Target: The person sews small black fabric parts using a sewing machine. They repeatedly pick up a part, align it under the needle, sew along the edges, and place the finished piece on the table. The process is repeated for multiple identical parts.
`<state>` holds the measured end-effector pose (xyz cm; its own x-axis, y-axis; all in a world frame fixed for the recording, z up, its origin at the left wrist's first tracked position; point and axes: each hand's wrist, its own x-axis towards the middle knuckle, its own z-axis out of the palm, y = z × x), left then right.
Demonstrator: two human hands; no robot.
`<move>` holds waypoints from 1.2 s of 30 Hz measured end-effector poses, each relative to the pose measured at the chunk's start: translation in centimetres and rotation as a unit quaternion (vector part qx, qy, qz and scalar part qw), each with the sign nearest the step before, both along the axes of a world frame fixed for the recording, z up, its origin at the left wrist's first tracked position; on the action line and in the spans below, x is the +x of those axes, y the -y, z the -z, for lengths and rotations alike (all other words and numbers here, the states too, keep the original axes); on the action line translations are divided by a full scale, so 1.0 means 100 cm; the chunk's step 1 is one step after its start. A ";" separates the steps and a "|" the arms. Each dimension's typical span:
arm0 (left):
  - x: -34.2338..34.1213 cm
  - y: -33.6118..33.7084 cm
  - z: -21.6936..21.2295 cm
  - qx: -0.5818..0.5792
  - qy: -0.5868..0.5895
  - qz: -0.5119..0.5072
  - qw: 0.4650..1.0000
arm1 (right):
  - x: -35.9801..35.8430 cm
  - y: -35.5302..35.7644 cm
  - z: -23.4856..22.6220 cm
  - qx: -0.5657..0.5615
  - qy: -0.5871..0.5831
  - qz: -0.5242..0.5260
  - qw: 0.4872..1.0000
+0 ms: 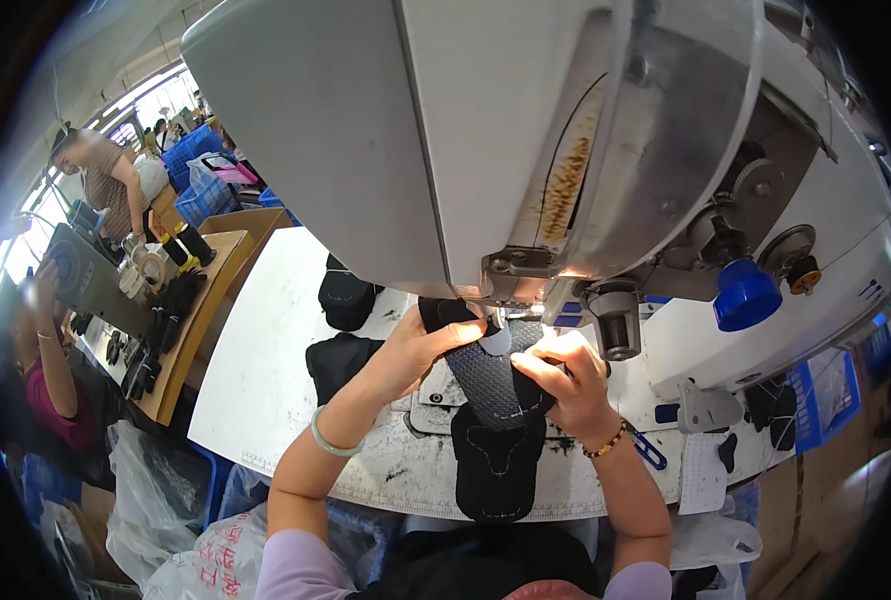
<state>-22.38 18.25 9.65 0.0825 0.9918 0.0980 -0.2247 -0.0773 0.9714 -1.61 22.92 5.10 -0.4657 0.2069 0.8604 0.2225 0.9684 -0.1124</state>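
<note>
A grey mesh and black fabric piece (486, 385), shaped like a shoe upper part, lies under the needle area of a white sewing machine (336, 130). My left hand (421, 350) grips its black upper left edge, thumb on top. On the other side, my right hand (571, 380) pinches the right edge with bent fingers. The machine's lamp lights the spot between my hands, and the machine head hides part of the needle. Just below, partly under the mesh, a black fabric piece (496, 470) with a pale stitched outline lies at the table's front edge.
Black fabric pieces (347, 298) rest left of my hands on the white table (256, 340). Blue-handled thread snips (650, 450) lie right of my right wrist. A blue knob (747, 296) juts from the machine. Two co-workers are at the left, by another machine (96, 280).
</note>
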 end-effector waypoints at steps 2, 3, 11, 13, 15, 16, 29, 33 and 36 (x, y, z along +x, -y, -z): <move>-0.001 -0.001 -0.002 -0.005 -0.015 0.001 1.000 | -0.002 0.002 0.000 -0.020 -0.013 -0.009 1.000; 0.000 0.000 -0.004 -0.009 -0.013 -0.010 1.000 | -0.003 0.002 -0.003 -0.023 -0.018 -0.009 1.000; -0.001 -0.003 -0.005 -0.050 -0.015 -0.015 0.999 | -0.002 0.004 -0.003 -0.034 -0.025 0.006 0.999; -0.001 -0.004 -0.005 -0.050 0.009 -0.011 0.999 | 0.001 0.005 -0.005 -0.014 -0.008 0.013 1.000; -0.002 -0.004 -0.004 -0.046 0.024 -0.005 0.999 | 0.001 0.006 -0.005 -0.007 0.006 0.023 1.000; -0.003 -0.005 -0.002 -0.042 0.027 -0.002 0.999 | 0.001 0.006 -0.005 -0.004 0.013 0.028 1.000; -0.001 -0.001 -0.007 0.037 -0.035 0.029 0.998 | -0.001 0.010 -0.006 -0.007 0.008 0.047 0.999; -0.004 -0.003 -0.002 0.006 -0.015 -0.003 1.000 | -0.003 0.010 -0.005 0.005 0.009 0.055 0.998; 0.006 -0.008 0.006 0.032 0.063 -0.098 0.993 | -0.003 0.009 -0.003 0.006 0.014 0.060 0.998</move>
